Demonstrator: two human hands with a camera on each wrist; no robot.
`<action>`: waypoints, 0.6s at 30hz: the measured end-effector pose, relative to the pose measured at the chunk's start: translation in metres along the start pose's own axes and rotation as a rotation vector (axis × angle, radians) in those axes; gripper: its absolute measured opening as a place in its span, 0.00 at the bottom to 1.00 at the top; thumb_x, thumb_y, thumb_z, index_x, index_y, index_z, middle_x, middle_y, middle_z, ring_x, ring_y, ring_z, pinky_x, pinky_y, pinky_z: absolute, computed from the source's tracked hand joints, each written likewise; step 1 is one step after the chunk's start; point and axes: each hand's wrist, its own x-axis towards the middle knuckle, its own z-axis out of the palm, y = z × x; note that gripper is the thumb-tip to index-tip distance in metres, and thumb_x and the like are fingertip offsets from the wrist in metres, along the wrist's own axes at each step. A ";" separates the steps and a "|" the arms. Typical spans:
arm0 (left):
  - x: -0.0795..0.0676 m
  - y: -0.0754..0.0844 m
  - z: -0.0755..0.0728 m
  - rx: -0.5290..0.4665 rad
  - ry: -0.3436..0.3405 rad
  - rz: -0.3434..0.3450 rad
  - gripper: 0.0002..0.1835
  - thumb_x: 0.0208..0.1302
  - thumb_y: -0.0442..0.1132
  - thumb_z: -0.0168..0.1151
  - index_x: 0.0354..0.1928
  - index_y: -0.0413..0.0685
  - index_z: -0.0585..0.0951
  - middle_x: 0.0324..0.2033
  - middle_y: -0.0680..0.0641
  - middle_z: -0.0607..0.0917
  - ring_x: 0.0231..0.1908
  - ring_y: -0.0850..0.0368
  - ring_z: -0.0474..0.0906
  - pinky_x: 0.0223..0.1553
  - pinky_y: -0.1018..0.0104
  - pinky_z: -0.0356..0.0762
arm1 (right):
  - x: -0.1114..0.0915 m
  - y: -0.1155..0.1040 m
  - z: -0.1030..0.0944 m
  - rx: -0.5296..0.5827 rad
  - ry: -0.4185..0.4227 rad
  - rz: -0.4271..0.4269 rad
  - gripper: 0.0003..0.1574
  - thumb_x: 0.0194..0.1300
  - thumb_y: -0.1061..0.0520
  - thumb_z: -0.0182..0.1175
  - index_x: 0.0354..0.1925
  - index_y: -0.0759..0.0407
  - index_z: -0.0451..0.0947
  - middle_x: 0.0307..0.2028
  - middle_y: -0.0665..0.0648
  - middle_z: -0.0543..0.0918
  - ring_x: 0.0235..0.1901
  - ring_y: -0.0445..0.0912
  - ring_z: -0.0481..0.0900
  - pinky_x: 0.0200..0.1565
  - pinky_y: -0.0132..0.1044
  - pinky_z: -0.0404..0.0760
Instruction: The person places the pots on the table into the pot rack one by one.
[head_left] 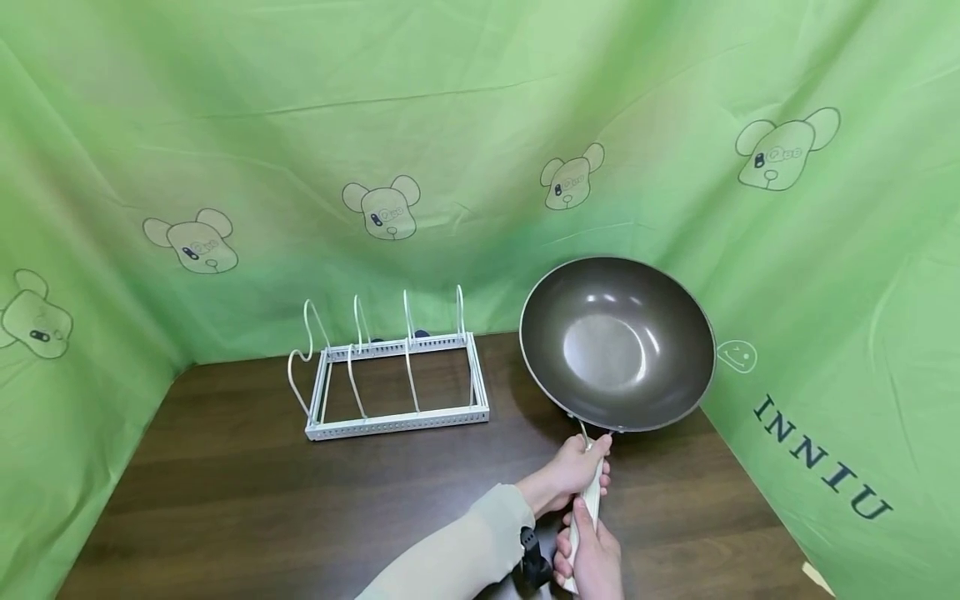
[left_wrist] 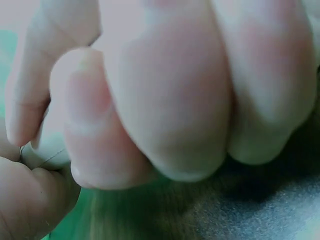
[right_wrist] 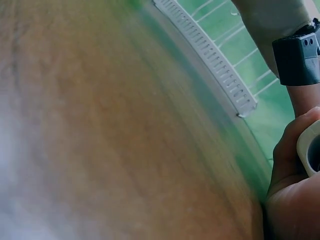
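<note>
A large dark wok (head_left: 618,346) with a pale rim tilts its inside toward me at the right of the head view. Its long cream handle (head_left: 591,504) points down toward me. Close to the pan my left hand (head_left: 570,468) grips the upper handle. Further down, my right hand (head_left: 592,554) holds the same handle near its end, thumb along the top. Curled left fingers (left_wrist: 170,100) fill the left wrist view. In the right wrist view, the handle's hollow end (right_wrist: 309,147) shows in the right hand (right_wrist: 295,200).
A white metal rack (head_left: 397,425) with several upright wire loops stands on the dark wooden table (head_left: 247,500), left of the wok. Green printed cloth (head_left: 480,167) hangs behind and at both sides. A black wrist camera (head_left: 534,558) sits on the left sleeve.
</note>
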 end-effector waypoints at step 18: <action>0.007 0.023 0.000 0.049 -0.027 0.038 0.16 0.78 0.48 0.53 0.38 0.40 0.73 0.18 0.52 0.72 0.14 0.62 0.68 0.15 0.74 0.70 | 0.008 -0.013 0.010 0.052 0.065 -0.048 0.31 0.78 0.35 0.45 0.42 0.63 0.65 0.16 0.48 0.67 0.09 0.38 0.63 0.11 0.31 0.68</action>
